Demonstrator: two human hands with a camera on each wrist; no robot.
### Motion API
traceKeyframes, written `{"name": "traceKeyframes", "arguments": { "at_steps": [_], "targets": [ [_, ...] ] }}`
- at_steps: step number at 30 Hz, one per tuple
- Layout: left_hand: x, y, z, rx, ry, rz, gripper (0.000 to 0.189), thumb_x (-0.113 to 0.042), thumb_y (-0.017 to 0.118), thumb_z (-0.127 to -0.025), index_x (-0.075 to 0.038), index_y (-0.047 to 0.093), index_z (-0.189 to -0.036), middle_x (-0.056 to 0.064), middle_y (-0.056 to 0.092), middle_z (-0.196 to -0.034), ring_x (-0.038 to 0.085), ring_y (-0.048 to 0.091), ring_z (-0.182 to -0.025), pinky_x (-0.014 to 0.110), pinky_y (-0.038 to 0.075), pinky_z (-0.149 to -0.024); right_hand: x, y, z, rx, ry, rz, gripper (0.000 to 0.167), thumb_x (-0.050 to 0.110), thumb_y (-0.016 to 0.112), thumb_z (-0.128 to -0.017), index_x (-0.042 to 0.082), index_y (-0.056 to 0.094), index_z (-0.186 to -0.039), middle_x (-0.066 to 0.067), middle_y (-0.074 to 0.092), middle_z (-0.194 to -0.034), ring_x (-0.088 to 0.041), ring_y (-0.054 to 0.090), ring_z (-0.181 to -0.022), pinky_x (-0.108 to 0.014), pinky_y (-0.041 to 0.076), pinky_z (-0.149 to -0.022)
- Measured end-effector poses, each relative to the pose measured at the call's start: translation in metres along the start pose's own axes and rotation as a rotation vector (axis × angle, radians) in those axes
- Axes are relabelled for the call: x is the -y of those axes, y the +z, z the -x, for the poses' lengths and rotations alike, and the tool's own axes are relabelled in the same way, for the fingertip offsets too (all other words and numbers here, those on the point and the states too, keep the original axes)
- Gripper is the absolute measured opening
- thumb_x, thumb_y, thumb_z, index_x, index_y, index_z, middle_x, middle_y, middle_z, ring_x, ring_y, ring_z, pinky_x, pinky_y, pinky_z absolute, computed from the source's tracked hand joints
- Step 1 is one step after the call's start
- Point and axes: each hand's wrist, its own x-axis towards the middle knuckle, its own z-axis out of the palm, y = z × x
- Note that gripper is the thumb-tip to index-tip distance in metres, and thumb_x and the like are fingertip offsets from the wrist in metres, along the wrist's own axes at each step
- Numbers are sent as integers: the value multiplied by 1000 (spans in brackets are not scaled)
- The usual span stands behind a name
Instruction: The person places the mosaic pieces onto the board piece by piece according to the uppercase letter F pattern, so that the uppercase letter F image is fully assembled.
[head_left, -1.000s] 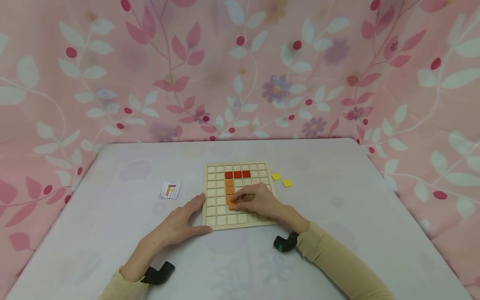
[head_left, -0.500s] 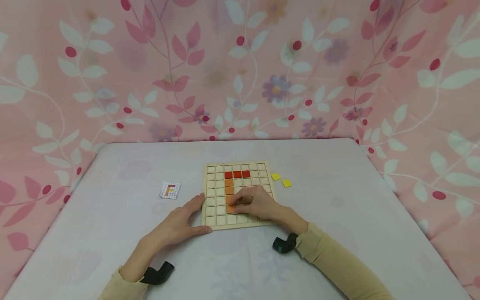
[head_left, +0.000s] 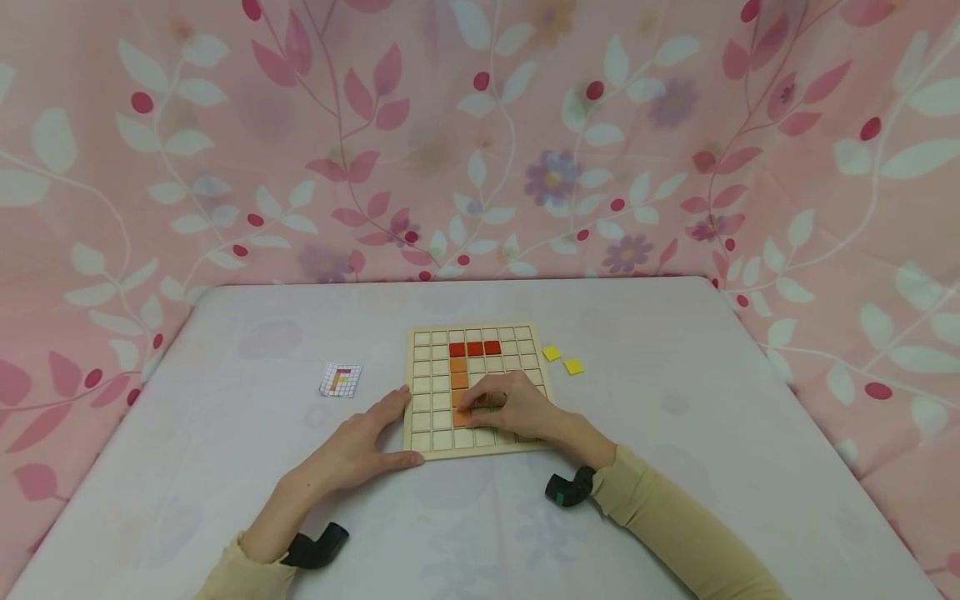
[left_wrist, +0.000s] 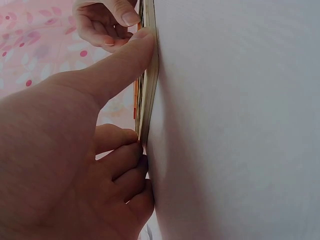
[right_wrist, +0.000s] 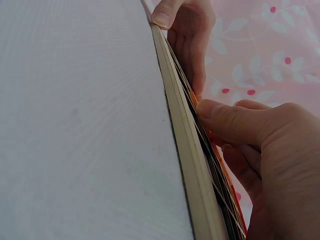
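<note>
A square wooden grid board (head_left: 442, 442) lies on the table. Three red tiles (head_left: 475, 348) form a row on it, and a column of orange tiles (head_left: 458, 367) runs down from the row's left end. My right hand (head_left: 521, 406) has its thumb and index finger on the lowest orange tile (head_left: 460, 418), which lies in its square. My left hand (head_left: 352, 450) steadies the board's near left corner, thumb along the front edge, index finger at the left side. In the left wrist view, its thumb (left_wrist: 132, 52) presses the board's edge (left_wrist: 151, 75).
Two yellow tiles (head_left: 573, 367) lie on the table just right of the board. To the left is a small card (head_left: 341, 380) printed with a coloured grid pattern. Black wrist devices (head_left: 318, 547) stick out below both forearms. A pink floral cloth (head_left: 480, 167) hangs behind the table.
A second ago the lowest orange tile sat slightly higher and off its square. My right fingers have moved it a little toward me into the square. The left hand has stayed put.
</note>
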Motion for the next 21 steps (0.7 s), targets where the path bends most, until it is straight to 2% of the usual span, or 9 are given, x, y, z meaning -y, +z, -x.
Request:
{"name": "traceKeyframes", "arguments": {
  "at_steps": [8, 12, 16, 21],
  "targets": [
    [0, 1, 1, 2, 5, 4, 102, -53, 78, -81, -14, 27, -159, 7, 29, -164, 34, 30, -149, 58, 32, -115, 8, 1, 0, 1, 48, -17, 24, 3, 82, -79, 6, 76, -102, -5, 77, -100, -19, 69, -101, -36, 54, -96],
    [0, 0, 1, 5, 3, 6, 102, -53, 78, -80, -14, 26, -159, 7, 28, -164, 34, 30, -149, 58, 32, -115, 22, -2, 0, 3, 39, -14, 23, -1, 81, -79, 1, 75, -101, -12, 76, -99, -24, 69, -100, -39, 54, -95],
    [-1, 0, 0, 7, 1, 5, 103, -54, 78, -80, -15, 26, -160, 6, 28, -164, 33, 30, -149, 57, 32, -115, 32, -5, 0, 1, 19, -5, 21, -1, 81, -80, 0, 75, -100, -12, 76, -98, -23, 70, -100, -38, 54, -95],
    [-1, 0, 1, 3, 4, -3, 102, -55, 77, -81, -14, 26, -159, 8, 29, -164, 35, 31, -149, 58, 33, -114, 10, -1, 1, -3, 2, 1, 21, 9, 82, -81, 10, 77, -102, 0, 77, -99, -15, 69, -101, -33, 54, -95]
  ]
}}
